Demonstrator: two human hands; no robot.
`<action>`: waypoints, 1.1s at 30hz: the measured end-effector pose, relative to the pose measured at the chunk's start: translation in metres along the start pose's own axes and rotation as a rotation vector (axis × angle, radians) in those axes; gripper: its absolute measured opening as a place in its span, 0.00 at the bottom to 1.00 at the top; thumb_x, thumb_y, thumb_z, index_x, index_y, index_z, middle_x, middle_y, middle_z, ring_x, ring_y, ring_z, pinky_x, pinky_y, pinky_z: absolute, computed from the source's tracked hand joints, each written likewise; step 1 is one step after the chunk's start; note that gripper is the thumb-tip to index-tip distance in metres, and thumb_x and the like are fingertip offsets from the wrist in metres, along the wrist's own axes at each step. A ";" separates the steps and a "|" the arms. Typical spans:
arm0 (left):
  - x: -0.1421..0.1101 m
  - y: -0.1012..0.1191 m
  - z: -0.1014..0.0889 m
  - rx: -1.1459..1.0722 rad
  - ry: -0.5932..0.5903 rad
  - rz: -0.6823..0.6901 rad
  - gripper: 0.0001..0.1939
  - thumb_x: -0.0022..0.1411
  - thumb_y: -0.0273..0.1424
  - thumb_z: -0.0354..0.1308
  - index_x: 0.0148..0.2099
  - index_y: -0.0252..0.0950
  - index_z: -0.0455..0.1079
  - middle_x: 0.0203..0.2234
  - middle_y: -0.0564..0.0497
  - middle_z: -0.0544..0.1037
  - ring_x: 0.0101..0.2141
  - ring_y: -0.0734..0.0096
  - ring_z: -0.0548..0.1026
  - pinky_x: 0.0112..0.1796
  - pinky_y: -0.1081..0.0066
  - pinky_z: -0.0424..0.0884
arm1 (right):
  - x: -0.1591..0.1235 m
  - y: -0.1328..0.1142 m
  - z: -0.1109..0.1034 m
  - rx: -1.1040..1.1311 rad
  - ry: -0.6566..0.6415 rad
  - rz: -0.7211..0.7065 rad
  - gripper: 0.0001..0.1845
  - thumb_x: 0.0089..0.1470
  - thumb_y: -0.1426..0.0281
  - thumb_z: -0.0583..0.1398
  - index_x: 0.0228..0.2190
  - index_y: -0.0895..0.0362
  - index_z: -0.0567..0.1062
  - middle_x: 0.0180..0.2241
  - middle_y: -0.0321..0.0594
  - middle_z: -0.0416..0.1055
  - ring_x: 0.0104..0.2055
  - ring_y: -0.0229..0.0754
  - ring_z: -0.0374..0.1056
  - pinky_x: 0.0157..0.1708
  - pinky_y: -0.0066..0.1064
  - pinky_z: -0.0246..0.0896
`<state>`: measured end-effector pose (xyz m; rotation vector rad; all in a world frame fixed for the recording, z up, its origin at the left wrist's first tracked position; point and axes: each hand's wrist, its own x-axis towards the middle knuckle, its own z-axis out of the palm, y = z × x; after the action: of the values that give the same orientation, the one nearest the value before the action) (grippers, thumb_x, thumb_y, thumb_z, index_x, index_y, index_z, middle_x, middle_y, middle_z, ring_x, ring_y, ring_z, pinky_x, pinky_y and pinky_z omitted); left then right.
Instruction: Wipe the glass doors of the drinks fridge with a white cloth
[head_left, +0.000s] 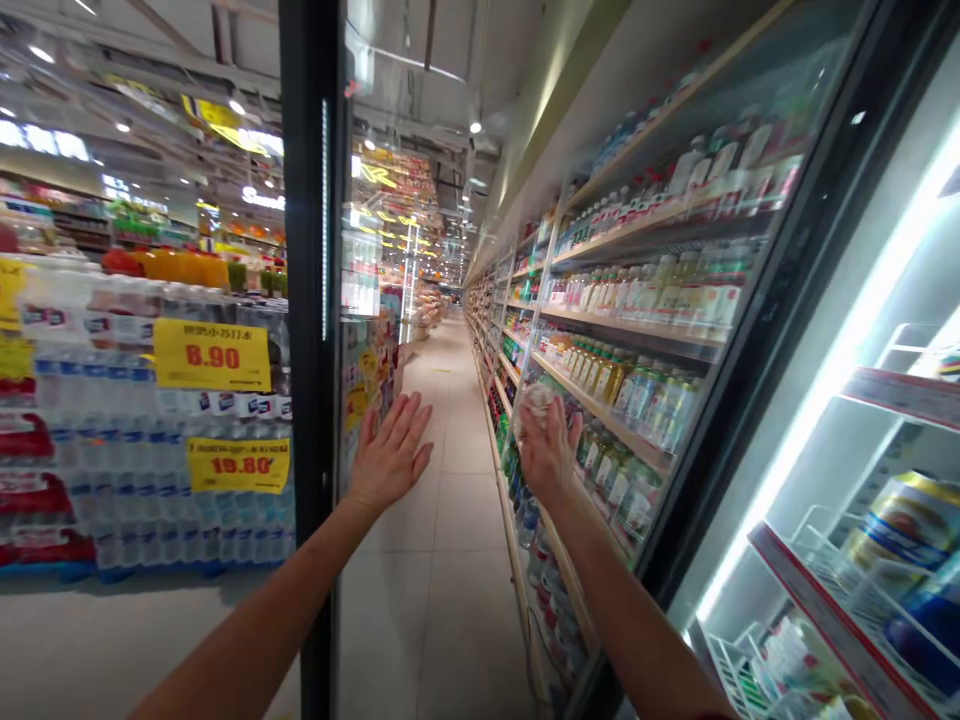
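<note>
In front of me stands a glass cooler door with a black frame (309, 400). My left hand (390, 455) is spread flat against the left part of the pane, holding nothing. Farther right, my right hand (551, 450) presses a crumpled whitish cloth (537, 402) to the glass. Its fingers lie over the cloth and hide part of it. Both arms reach up from the bottom of the view. Rows of bottles (652, 385) on shelves show through the pane behind my right hand.
At right is the lit cooler interior with wire racks (847, 570) and cans (904, 525). Stacked water bottles (135, 400) with yellow price signs (212, 354) stand left of the door. A tiled aisle floor (442, 500) shows through the glass.
</note>
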<state>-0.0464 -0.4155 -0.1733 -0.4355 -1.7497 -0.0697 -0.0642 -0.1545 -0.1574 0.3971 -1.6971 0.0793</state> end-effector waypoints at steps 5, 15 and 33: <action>-0.001 -0.001 0.004 0.008 0.016 0.019 0.36 0.59 0.32 0.52 0.65 0.41 0.40 0.58 0.43 0.60 0.60 0.65 0.53 0.59 0.56 0.40 | -0.001 0.034 -0.007 -0.074 0.157 0.472 0.26 0.56 0.70 0.47 0.57 0.56 0.59 0.61 0.54 0.47 0.64 0.53 0.43 0.56 0.56 0.42; -0.003 -0.004 0.012 -0.037 -0.013 -0.002 0.36 0.58 0.33 0.52 0.65 0.43 0.40 0.60 0.44 0.56 0.60 0.62 0.52 0.59 0.53 0.41 | -0.008 0.069 -0.020 -0.063 0.061 0.456 0.25 0.55 0.69 0.47 0.55 0.55 0.62 0.61 0.52 0.48 0.63 0.52 0.44 0.57 0.56 0.40; -0.002 -0.004 0.014 -0.044 0.008 -0.053 0.36 0.58 0.35 0.55 0.64 0.46 0.42 0.58 0.45 0.60 0.60 0.64 0.54 0.59 0.53 0.44 | 0.002 0.120 -0.027 -0.093 0.195 0.488 0.26 0.53 0.72 0.49 0.55 0.57 0.62 0.60 0.54 0.51 0.63 0.53 0.45 0.56 0.57 0.43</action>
<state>-0.0605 -0.4155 -0.1777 -0.4206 -1.7544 -0.1478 -0.0755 -0.0352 -0.1299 -0.0999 -1.5646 0.3825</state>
